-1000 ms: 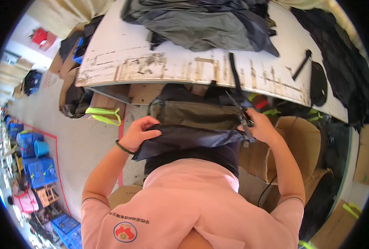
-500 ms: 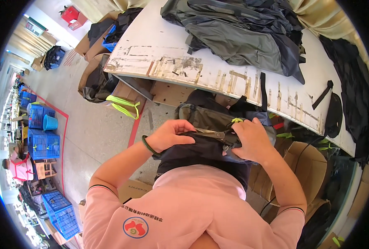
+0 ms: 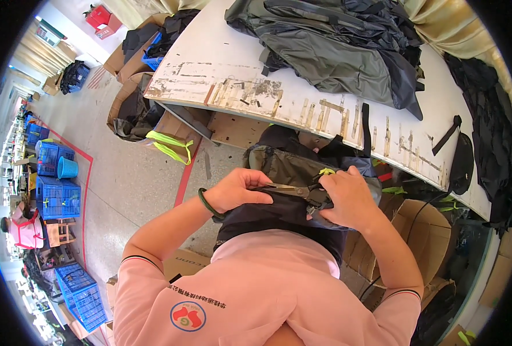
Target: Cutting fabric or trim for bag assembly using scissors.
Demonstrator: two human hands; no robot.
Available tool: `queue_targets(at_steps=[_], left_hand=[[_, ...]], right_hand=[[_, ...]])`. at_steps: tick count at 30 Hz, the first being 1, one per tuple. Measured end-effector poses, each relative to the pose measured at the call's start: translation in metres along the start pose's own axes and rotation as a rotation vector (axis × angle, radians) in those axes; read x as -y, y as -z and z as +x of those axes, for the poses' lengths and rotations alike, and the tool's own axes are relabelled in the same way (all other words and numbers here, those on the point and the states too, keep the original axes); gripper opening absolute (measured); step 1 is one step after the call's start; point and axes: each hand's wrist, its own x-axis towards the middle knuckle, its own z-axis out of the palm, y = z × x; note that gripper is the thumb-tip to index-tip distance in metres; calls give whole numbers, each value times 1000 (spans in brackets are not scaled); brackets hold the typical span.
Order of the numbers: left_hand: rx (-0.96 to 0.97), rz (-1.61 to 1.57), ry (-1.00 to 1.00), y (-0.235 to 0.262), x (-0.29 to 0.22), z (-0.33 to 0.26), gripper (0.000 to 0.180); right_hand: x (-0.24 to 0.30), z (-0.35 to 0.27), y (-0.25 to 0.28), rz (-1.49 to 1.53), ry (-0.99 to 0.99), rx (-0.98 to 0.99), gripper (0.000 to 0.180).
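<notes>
Over my lap, my left hand (image 3: 240, 191) pinches the edge of a black fabric piece (image 3: 262, 211) between thumb and fingers. My right hand (image 3: 351, 197) is closed around the dark handles of a pair of scissors (image 3: 293, 190). Their metal blades point left, with the tips close to my left fingertips and along the fabric edge. A yellow-green cord (image 3: 326, 171) shows beside my right fingers. Just beyond my hands lies an olive-grey bag (image 3: 290, 165), partly under the table edge. Whether the blades are cutting into the cloth is too small to tell.
A worn white table (image 3: 210, 81) stands ahead, bearing a heap of dark grey-green bags (image 3: 337, 57). Cardboard boxes stand at left (image 3: 130, 115) and right (image 3: 423, 230). Blue crates (image 3: 57, 196) line the far left, where another person (image 3: 25, 230) sits.
The scissors' blades have shifted slightly left, closer to my left fingers, and their angle has changed a little. My left hand keeps its pinch on the fabric.
</notes>
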Motion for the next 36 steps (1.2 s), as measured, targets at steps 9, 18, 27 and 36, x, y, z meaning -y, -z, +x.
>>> queue_targets(at_steps=[9, 18, 27, 36], left_hand=[[-3, 33, 8, -3, -4, -1, 23], [-394, -57, -37, 54, -23, -11, 26], [-438, -16, -25, 84, -24, -13, 19], [-493, -18, -60, 108, -27, -35, 18]], right_hand=[[-7, -15, -4, 156, -107, 57, 45], [-43, -102, -18, 517, -551, -58, 57], [-65, -107, -66, 615, -627, -182, 38], [-74, -93, -48, 1013, -580, -207, 27]])
